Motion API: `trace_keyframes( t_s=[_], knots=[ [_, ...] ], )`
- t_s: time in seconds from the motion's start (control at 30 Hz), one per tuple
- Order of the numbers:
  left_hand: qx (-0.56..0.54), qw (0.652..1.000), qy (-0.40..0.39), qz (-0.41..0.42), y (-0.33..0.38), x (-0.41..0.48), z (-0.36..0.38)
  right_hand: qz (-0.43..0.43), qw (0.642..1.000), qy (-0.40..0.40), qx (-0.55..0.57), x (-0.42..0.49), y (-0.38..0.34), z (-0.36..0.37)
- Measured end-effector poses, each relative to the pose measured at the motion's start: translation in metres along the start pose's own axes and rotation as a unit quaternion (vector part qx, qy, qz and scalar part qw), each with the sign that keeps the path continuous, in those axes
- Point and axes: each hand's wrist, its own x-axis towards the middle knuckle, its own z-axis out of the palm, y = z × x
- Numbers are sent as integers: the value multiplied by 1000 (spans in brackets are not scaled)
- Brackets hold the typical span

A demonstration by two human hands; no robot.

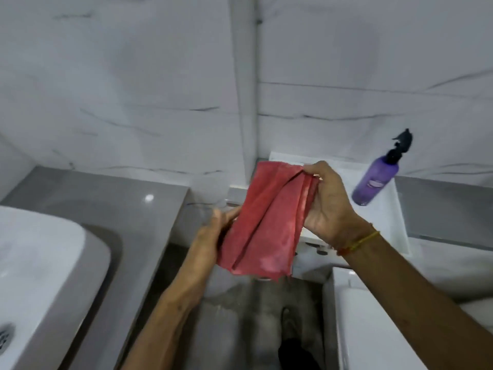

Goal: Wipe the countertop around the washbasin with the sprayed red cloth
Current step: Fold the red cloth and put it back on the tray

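Meanwhile both hands (left hand (213, 231), right hand (329, 201)) grip red cloth (264, 222).

Walls (133, 76): white marble-look tile w/ thin dark veins, meeting at a corner post (245, 89) near centre. Floor (256, 311): grey, mottled, seen btwn the units. White ledge (389, 209) on the right by the wall, purple spray bottle (374, 180) w/ black trigger on it. Grey shelf (448, 204) beyond that. White toilet tank (373, 329) bottom right. Light is soft, even; one bright glint on the grey surface at left.
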Motion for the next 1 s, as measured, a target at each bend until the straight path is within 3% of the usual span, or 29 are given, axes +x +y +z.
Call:
trace_keyframes(
  t_s=[0.07,0.13,0.23,0.33,0.5,0.63,0.8,0.93,1.0],
  knots=[
    [106,990,0,90,8,18,33,-21,998,-45,40,0,-18,-24],
    [149,981,-12,127,13,28,49,-53,997,-57,-4,2,-25,-36],
    [185,978,-44,81,14,53,69,-93,992,-33,-74,14,-41,-57],
    [190,980,-55,13,14,77,80,-93,993,0,-74,32,-55,-74],
    [208,978,-30,-17,9,114,99,-5,999,48,10,67,-71,-108],
    [203,977,51,-42,-6,127,116,115,966,-10,-232,68,-51,-133],
    [119,968,13,-222,-12,149,114,71,984,47,-155,90,-45,-139],
    [31,977,38,-206,-21,174,111,10,992,23,-120,110,-56,-138],
    [40,973,80,-214,-32,194,110,-13,986,59,-156,124,-59,-141]
  ],
)
